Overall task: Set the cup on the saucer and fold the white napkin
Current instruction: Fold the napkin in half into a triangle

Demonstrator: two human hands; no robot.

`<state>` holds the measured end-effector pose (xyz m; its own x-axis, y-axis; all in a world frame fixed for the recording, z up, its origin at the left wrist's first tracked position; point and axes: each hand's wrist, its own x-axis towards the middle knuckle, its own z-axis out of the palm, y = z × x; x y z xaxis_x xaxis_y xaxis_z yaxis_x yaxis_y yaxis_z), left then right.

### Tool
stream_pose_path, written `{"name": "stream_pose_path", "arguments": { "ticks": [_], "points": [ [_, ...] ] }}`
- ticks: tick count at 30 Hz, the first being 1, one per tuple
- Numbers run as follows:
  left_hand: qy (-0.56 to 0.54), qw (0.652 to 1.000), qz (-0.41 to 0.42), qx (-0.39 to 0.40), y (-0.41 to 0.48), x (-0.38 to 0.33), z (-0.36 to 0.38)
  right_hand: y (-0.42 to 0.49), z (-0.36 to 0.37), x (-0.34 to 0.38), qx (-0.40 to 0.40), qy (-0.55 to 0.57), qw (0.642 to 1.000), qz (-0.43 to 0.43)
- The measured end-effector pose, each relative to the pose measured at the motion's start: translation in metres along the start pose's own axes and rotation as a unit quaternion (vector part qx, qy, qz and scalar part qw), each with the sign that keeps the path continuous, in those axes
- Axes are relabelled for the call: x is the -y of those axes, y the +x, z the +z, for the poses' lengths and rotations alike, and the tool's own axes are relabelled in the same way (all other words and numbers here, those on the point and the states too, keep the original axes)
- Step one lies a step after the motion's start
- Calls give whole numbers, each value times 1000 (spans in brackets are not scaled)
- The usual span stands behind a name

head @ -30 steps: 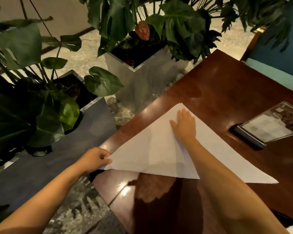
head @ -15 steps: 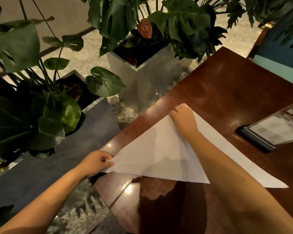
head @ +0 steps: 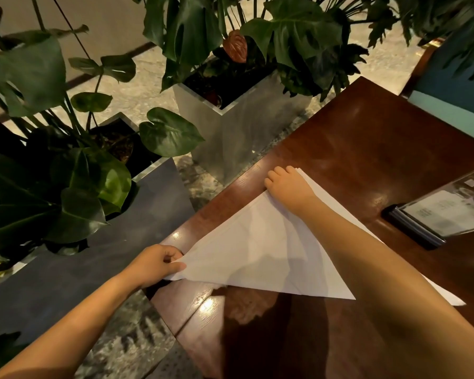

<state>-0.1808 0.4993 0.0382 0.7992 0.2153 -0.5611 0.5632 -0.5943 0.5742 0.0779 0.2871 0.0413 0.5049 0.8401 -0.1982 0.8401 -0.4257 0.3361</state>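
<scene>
Head view: the napkin [head: 257,250] lies on the table [head: 381,149] as a flat white triangle. The left hand [head: 153,265] pinches its near-left corner, likely to hold the cloth tight so it does not slide. The right hand [head: 288,184] curls its fingers round the top corner, maybe to lift it for the next fold. No cup or saucer shows.

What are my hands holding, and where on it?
The napkin: left hand pinches its near-left corner, right hand curls its fingers over the far corner.
</scene>
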Motion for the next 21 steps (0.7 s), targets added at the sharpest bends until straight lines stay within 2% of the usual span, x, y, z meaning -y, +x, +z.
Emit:
{"name": "stream_pose_path", "arguments": {
  "ticks": [4, 13, 21],
  "points": [
    [-10, 1000, -8, 4, 0, 0, 0, -2, -1, 1, 0, 23, 1000, 15],
    [-1, 1000, 2, 20, 4, 6, 0, -16, -3, 11, -61, 79, 992, 76],
    [8, 999, 20, 39, 7, 13, -2, -1, 5, 19, -47, 128, 986, 97]
  ]
}}
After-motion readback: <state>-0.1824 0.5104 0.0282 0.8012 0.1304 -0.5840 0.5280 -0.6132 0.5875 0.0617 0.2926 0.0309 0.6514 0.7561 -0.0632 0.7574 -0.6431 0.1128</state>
